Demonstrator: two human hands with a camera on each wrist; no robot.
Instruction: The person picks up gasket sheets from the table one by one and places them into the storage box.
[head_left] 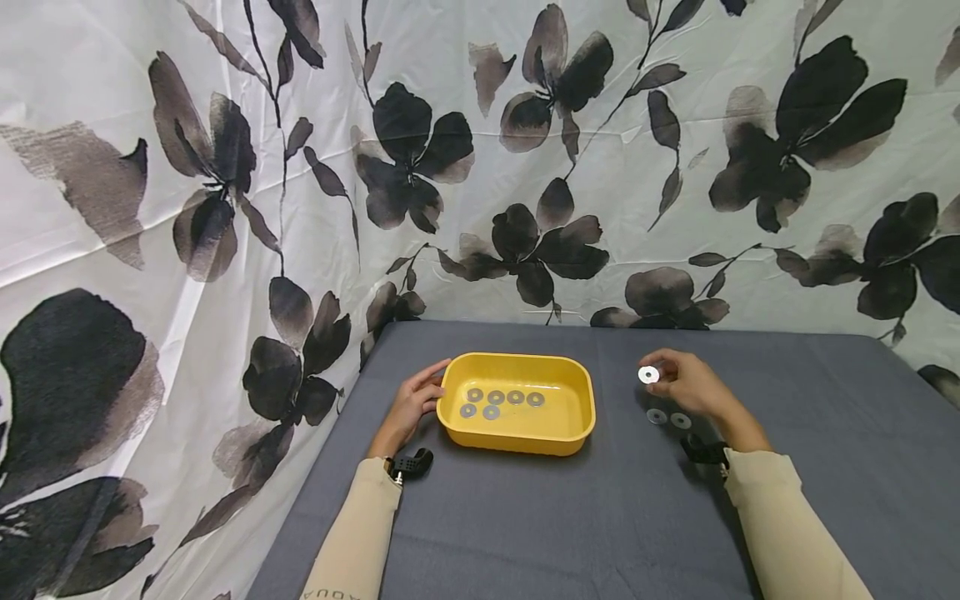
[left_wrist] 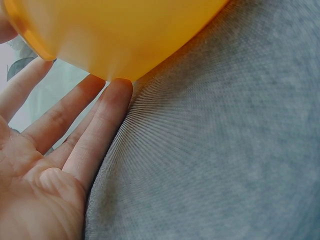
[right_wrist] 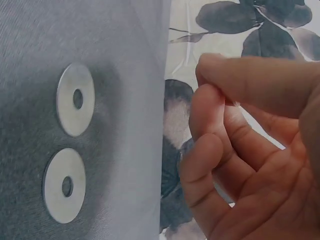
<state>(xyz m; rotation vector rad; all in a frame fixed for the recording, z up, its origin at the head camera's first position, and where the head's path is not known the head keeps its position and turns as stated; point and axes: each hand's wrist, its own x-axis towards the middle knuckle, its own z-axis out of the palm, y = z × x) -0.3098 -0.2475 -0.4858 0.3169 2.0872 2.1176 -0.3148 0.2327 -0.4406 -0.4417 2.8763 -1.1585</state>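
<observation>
Left hand [left_wrist: 45, 175] touches tray [head_left: 510, 440] holding six washers [head_left: 521, 398]

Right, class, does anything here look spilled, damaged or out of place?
Nothing stands out. Six washers lie in the yellow tray, which the left hand touches. Two loose washers lie flat on the grey cloth, and the right hand pinches another. I see no visible damage.

A grey cloth-covered surface [head_left: 525, 525] carries a yellow, glossy, rounded-rectangular tray [head_left: 517, 442], standing upright, and, well to its right, two flat, silver-grey, ring-shaped washers [right_wrist: 66, 106] lying just beside each other.
</observation>
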